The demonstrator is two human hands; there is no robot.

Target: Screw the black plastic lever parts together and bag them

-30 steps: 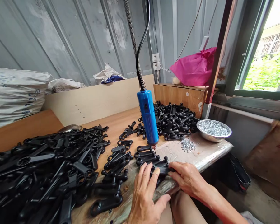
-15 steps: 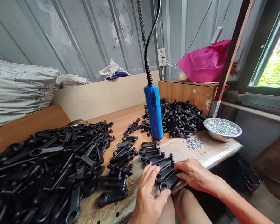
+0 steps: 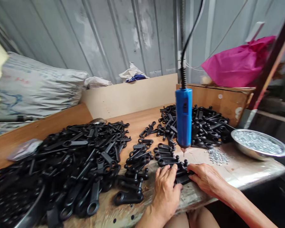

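A row of black plastic levers [image 3: 165, 155], each with a ring at one end and a ball knob at the other, lies by the table's front edge. My left hand [image 3: 167, 188] reaches over their ring ends, index finger and thumb around the nearest lever [image 3: 183, 179]. At that lever's other end, my right hand [image 3: 205, 178] pinches it with bent fingers; the fingertips are partly hidden. Just beyond both hands, a blue electric screwdriver [image 3: 184, 118] hangs upright from a coiled spring, its bit pointing down and touched by neither hand.
Left, a big heap of black levers [image 3: 85, 158] covers the table; another heap [image 3: 204, 123] lies at the back right. Loose screws [image 3: 217, 156] sit near a metal bowl of screws [image 3: 258, 144]. A white sack [image 3: 42, 85] and a pink bag [image 3: 237, 65] stand behind.
The view has swung left, so things appear farther right. My hands have closed in over the near levers, and my left thumb has come up against the nearest one.
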